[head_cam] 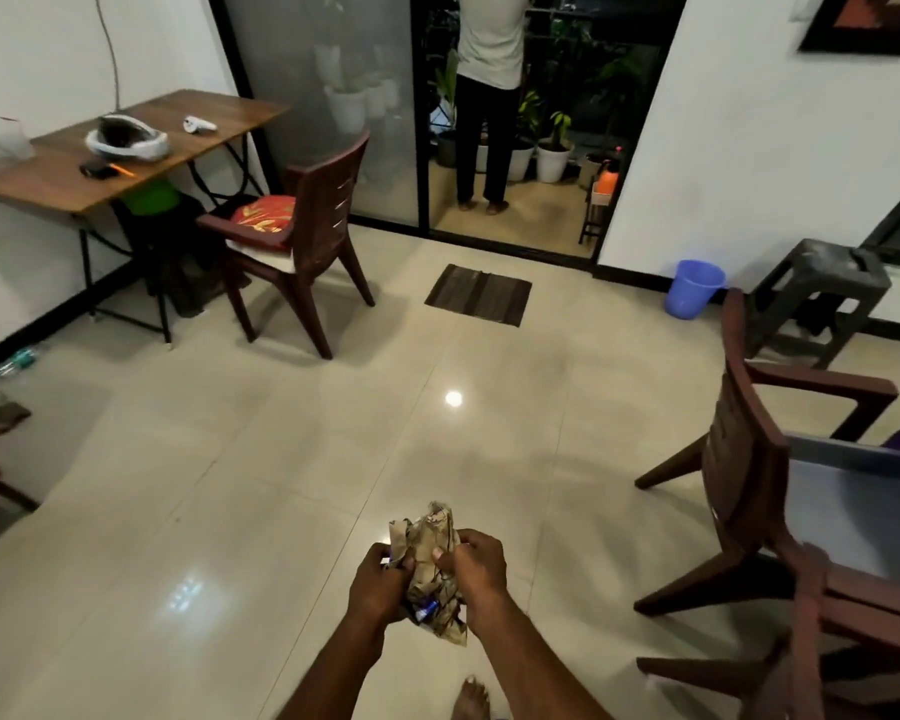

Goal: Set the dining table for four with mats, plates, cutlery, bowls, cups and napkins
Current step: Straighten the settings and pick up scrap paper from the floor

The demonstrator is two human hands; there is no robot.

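Napkins, or what looked like a crumpled brown paper packet point(432, 569) of them, were in both hands near the bottom middle of the head view, above the floor point(281, 459). I could not tell for sure what was inside; something small and blue showed at its lower end. The left hand point(378, 584) grasped the left edge of the packet with curled fingers, and the right hand point(476, 569) pinched the right edge near the top. The long axis of the packet ran from near to far, almost upright between the two hands, so neither hand was nearer than the other. The hands seemed to be pulling it open. A grey bench point(848, 491) edge with a brown chair point(744, 459) stood at the right, close by; I judged the packet had to travel right to reach it. Far left stood a wooden desk point(178, 132) with another chair point(302, 220).
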